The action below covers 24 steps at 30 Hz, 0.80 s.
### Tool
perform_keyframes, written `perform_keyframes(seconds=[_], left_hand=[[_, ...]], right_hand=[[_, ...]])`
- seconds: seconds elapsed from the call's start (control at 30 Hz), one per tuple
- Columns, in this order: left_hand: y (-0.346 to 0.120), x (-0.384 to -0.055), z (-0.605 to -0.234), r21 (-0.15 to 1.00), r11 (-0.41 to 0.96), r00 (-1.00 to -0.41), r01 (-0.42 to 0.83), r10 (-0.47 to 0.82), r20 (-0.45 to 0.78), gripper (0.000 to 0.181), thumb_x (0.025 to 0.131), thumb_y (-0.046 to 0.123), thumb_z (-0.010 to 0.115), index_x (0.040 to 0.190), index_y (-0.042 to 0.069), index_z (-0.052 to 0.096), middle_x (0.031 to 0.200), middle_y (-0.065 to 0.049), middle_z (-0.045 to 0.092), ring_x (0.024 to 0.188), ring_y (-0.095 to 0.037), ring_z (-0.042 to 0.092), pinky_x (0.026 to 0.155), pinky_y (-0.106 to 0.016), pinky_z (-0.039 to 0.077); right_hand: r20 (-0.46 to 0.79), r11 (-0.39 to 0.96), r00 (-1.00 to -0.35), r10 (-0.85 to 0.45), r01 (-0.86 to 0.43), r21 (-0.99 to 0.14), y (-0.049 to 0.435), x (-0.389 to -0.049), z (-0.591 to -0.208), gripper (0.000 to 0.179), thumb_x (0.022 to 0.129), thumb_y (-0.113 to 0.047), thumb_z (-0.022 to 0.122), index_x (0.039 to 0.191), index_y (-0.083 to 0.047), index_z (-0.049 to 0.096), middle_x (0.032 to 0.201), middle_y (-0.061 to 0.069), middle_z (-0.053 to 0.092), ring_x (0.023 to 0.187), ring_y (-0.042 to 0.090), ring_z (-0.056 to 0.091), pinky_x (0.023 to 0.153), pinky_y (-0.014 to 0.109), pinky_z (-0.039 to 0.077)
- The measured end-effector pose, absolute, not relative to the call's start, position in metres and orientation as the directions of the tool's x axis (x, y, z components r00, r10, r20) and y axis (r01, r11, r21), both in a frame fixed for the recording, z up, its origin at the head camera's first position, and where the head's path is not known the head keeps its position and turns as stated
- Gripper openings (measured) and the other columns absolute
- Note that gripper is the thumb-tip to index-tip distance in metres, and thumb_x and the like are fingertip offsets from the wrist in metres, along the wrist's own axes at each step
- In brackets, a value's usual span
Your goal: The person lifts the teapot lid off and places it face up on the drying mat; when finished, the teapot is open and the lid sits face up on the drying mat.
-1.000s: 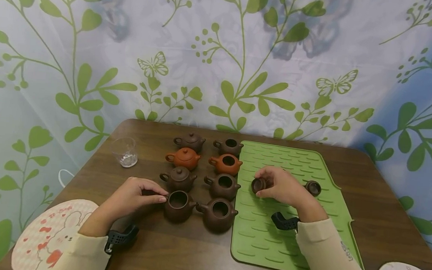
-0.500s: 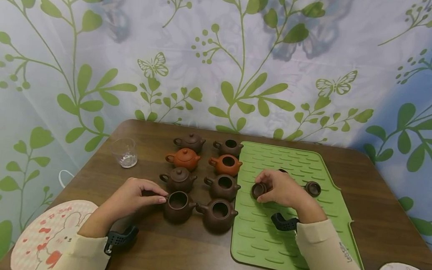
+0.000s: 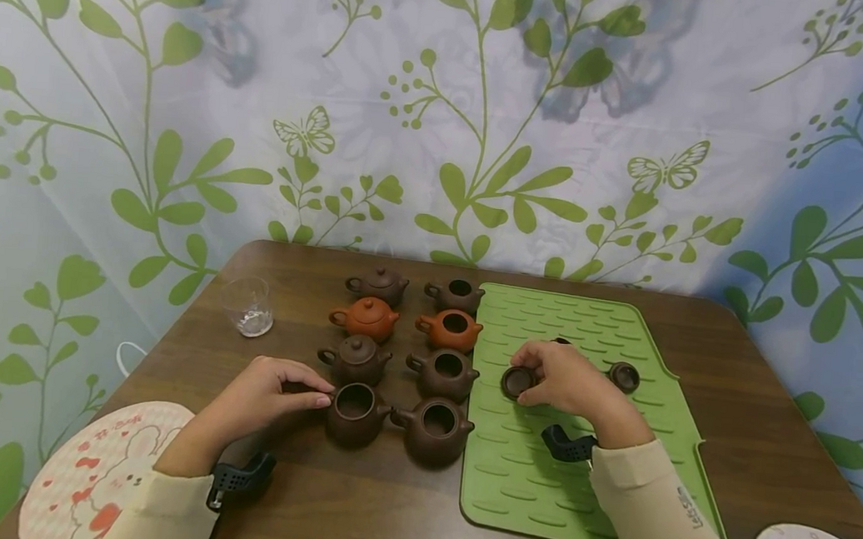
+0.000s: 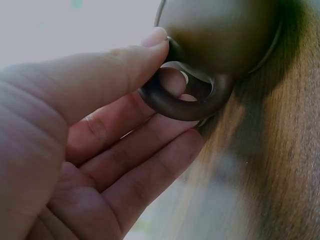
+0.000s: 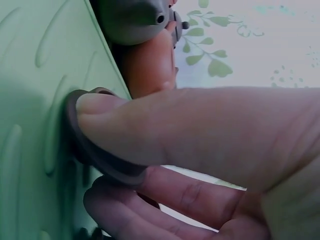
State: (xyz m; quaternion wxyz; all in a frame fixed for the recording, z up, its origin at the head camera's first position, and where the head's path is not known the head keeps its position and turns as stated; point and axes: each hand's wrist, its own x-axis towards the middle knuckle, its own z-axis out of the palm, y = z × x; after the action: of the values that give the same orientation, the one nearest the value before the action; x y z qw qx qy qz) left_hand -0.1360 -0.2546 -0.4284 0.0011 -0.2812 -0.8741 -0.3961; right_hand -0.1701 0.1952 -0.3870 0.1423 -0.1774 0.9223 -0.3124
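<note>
leaf-and-butterfly print (image 3: 409, 159) is spread behind a wooden table (image 3: 377, 508), where teapots (image 3: 368, 318) are lined up in two columns beside a green mat (image 3: 518, 476). the handle (image 4: 200, 111) of an open-topped dark teapot (image 3: 355, 429), nearest in the left column, is pinched by the left hand (image 3: 265, 396). a dark round lid (image 3: 518, 382) is pinched by the right hand (image 3: 565, 383) at the mat's left side; whether the mat is touched by it cannot be told. farther right on the mat, another dark round piece (image 3: 624, 376) is seen. a clear glass (image 3: 253, 319) is set left of the teapots, and a rabbit-printed placemat (image 3: 64, 478) is partly covered by the left sleeve (image 3: 173, 506).
</note>
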Motion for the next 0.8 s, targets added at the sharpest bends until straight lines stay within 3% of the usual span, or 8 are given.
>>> perform_keyframes(seconds=[0.3, 0.57, 0.8], left_hand=[[-0.254, -0.136, -0.429, 0.684, 0.529, -0.838, 0.502, 0.494, 0.232, 0.011, 0.093, 0.022, 0.085, 0.104, 0.023, 0.086, 0.099, 0.018, 0.075, 0.095, -0.009, 0.071, 0.083, -0.044, 0.06], [-0.254, -0.136, -0.427, 0.684, 0.528, -0.838, 0.503, 0.493, 0.236, 0.011, 0.092, 0.021, 0.085, 0.103, 0.023, 0.086, 0.098, 0.018, 0.075, 0.094, -0.009, 0.072, 0.082, -0.034, 0.059], [-0.254, -0.136, -0.428, 0.682, 0.531, -0.838, 0.503, 0.494, 0.233, 0.011, 0.093, 0.021, 0.085, 0.103, 0.023, 0.086, 0.098, 0.018, 0.075, 0.094, -0.009, 0.072, 0.082, -0.034, 0.059]], right_hand=[[-0.164, 0.77, -0.9, -0.404, -0.237, -0.593, 0.198, -0.166, -0.378, 0.049, 0.088, -0.004, 0.087, 0.132, 0.004, 0.066, 0.118, 0.012, 0.067, 0.106, 0.031, 0.066, 0.087, 0.047, 0.056], [-0.157, 0.777, -0.911, -0.381, -0.224, -0.588, 0.201, -0.164, -0.37, 0.046, 0.091, -0.007, 0.085, 0.132, 0.003, 0.067, 0.122, 0.014, 0.067, 0.112, 0.035, 0.064, 0.092, 0.049, 0.055], [-0.157, 0.783, -0.913, -0.377, -0.224, -0.58, 0.201, -0.164, -0.369, 0.044, 0.092, -0.008, 0.084, 0.131, 0.003, 0.067, 0.123, 0.016, 0.067, 0.112, 0.036, 0.064, 0.092, 0.049, 0.054]])
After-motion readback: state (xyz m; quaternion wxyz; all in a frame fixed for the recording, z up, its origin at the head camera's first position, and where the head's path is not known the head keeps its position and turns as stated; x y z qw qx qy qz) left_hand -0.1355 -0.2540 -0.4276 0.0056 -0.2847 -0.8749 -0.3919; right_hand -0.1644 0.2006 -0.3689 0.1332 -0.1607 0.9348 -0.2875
